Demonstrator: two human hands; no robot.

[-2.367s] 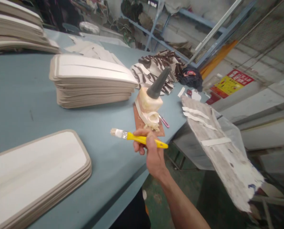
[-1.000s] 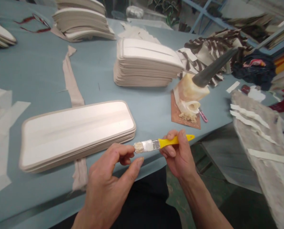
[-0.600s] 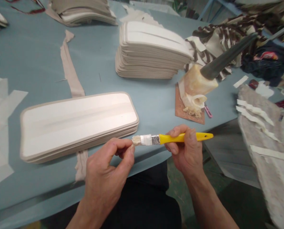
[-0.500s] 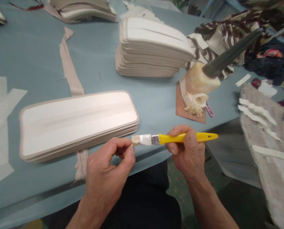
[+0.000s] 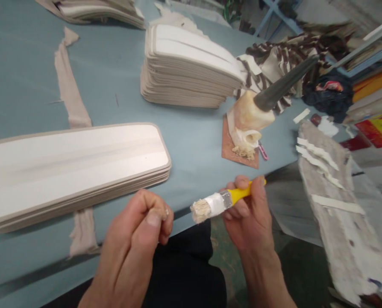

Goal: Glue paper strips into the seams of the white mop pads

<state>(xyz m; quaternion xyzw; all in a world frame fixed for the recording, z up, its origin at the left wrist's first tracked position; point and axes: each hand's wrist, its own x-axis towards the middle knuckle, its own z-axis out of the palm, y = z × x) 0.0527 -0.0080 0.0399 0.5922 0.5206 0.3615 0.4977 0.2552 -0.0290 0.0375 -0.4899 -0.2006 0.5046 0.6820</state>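
My right hand (image 5: pixel 250 214) grips a paintbrush (image 5: pixel 216 204) by its yellow handle. White tape wraps the base of its bristles, and the clumped tan tip points left. Just left of that tip, apart from it, my left hand (image 5: pixel 139 235) is closed with thumb and forefinger pinched; a tiny pale bit shows at the fingertips, too small to name. Beyond the left hand lies a stack of long white panels (image 5: pixel 82 158) with beige edges. A glue-coated plastic container (image 5: pixel 248 113) with a dark tapered spout rests on a brown board (image 5: pixel 227 149) past the brush.
A taller stack of similar panels (image 5: pixel 184 77) stands at the back of the blue-grey table (image 5: pixel 114 64). A beige fabric strip (image 5: pixel 71 90) runs under the nearer stack. A pink cutter (image 5: pixel 263 152) lies by the container. On the right hangs a stained grey piece with pale strips (image 5: pixel 332 192).
My left hand has come away from the bristles, leftward and down. The brush has turned its tip toward me and lower. The whole view has swung a little to the right.
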